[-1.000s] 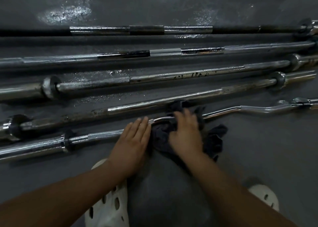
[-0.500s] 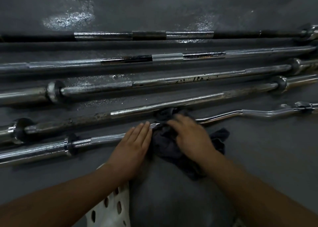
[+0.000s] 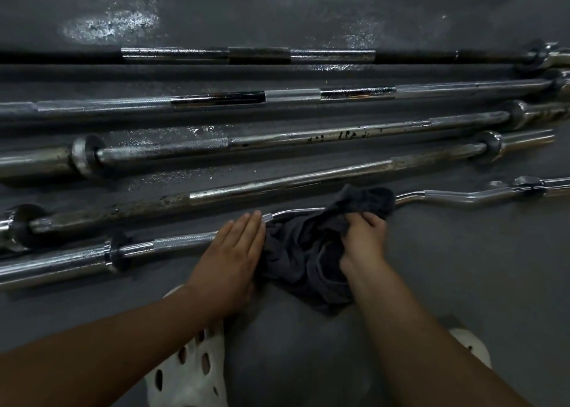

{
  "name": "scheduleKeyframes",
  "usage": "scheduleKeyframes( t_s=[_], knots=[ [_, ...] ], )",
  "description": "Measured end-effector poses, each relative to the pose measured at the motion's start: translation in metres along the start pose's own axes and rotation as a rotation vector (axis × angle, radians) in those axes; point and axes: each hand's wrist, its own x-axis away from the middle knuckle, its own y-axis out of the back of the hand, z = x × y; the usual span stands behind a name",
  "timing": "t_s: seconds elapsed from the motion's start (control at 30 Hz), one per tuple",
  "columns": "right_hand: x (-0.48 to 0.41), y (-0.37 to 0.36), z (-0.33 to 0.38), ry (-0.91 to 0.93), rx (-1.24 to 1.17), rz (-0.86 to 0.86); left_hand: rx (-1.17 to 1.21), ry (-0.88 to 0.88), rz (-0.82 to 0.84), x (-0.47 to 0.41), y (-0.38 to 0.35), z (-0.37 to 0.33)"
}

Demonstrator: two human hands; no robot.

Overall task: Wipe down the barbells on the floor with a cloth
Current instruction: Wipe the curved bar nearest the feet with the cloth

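At 6 o'clock, closest to you, your white shoes [image 3: 188,372] stand on the grey floor [image 3: 462,277]. Just beyond them your left hand [image 3: 234,252] lies flat, with the fingers straight and together, and it presses on the curl bar [image 3: 456,197] to steady it. At about 2 o'clock from this hand, your right hand [image 3: 364,240] has its fingers curled tight around the dark cloth [image 3: 302,252]. The cloth is bunched over the middle bend of the same bar, and part of it lies on the floor toward you.

I judge that you are working on the nearest bar, about at its middle.

Toward 12 o'clock, four straight barbells lie side by side. The second barbell [image 3: 277,187] shows brown rust on its 9 o'clock half. The third barbell [image 3: 308,138] has dark spots. The fourth barbell [image 3: 216,99] and the farthest barbell [image 3: 246,55] look shinier, and the floor near them has wet-looking patches, but I cannot tell if they are wiped. The two stained bars are probably left to do.
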Motion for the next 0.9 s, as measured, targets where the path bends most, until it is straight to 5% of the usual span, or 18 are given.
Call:
scheduleKeyframes(
  t_s=[0.07,0.2,0.27,0.37,0.47,0.6,0.77,0.9],
  knots=[
    [0.017,-0.02,-0.007,0.043,0.096,-0.011,-0.001,-0.001,0.01,-0.001,0.001,-0.001],
    [0.03,-0.02,-0.021,0.155,0.505,0.396,0.003,-0.01,0.008,-0.001,0.0,0.002],
    [-0.005,0.001,0.004,0.332,0.535,0.218,0.012,-0.013,0.002,0.0,-0.002,0.003],
    [-0.036,0.031,0.027,0.591,0.949,-0.07,0.013,-0.012,-0.005,0.0,-0.003,0.001],
    [-0.005,0.017,0.002,0.654,1.306,0.115,0.011,-0.005,0.007,-0.001,-0.002,-0.001],
    [0.018,0.013,-0.016,1.081,1.565,0.511,0.015,-0.013,-0.014,-0.001,-0.002,0.001],
    [0.013,0.001,-0.002,0.82,1.53,0.328,0.02,-0.002,-0.001,0.0,-0.002,0.002],
    [0.055,-0.025,-0.019,0.926,1.579,0.761,0.054,-0.01,0.001,-0.001,0.0,0.004]
  ],
)
